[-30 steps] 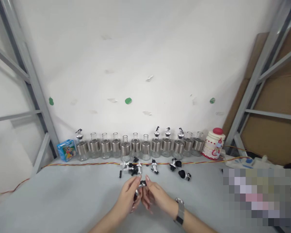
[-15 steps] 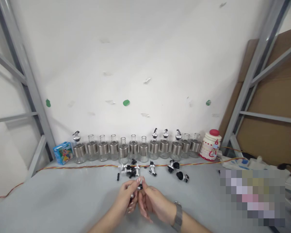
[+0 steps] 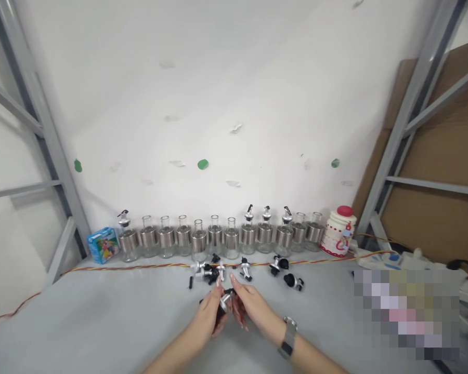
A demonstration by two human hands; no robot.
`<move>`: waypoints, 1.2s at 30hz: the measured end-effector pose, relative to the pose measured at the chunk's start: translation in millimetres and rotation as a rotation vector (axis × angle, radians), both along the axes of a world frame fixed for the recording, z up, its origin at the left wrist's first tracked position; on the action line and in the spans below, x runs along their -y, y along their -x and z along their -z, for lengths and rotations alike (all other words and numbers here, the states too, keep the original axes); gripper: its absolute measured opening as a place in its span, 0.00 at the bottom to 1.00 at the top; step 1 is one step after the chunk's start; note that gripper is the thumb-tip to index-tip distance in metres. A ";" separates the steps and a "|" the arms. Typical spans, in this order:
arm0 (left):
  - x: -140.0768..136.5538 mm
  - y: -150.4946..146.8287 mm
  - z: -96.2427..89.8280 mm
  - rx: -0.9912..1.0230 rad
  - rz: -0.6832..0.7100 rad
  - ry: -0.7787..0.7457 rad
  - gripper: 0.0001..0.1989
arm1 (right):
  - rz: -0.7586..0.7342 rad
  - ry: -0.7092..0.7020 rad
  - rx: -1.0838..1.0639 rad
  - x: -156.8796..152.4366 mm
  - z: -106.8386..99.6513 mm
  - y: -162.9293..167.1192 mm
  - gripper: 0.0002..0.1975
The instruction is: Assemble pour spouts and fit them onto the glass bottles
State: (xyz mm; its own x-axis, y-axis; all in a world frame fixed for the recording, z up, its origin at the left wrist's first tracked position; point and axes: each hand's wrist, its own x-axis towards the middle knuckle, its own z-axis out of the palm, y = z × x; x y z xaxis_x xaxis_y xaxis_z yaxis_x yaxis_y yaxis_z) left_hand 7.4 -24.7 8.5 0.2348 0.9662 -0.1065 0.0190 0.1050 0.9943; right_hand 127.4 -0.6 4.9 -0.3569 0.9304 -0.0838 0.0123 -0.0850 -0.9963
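In front of me a silver and black bottle pourer is held by my left hand, whose fingers wrap its black base. My right hand has its fingers curled at the pourer's black tip, thumb raised above it; the exact contact is partly hidden. Just beyond my hands lies a small pile of black and silver pourer parts, beside a small black piece. More pourers lie to the right: one pourer near the pile, another pourer and a third pourer.
Several glass bottles with steel sleeves line the wall; some carry pourers. A blue box ends the row on the left, a white jar with a red lid on the right. A twisted wire crosses the table before them.
The pourer between my hands has become more visible, tilted with its black tip up to the right. My right hand has shifted slightly right and up, its thumb lifted apart from the left thumb.
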 end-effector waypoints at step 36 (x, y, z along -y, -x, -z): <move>-20.9 31.2 -4.9 -0.100 -0.559 -0.315 0.20 | 0.420 -0.687 0.872 -24.6 -11.9 -54.6 0.14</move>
State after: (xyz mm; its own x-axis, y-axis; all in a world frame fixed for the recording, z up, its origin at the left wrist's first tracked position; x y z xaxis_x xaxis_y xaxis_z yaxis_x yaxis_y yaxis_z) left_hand -23.8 -3.8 13.3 -0.3090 0.9283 0.2068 0.1405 -0.1705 0.9753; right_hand 182.0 23.9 16.8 -0.0833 0.9059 0.4153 0.8085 0.3051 -0.5033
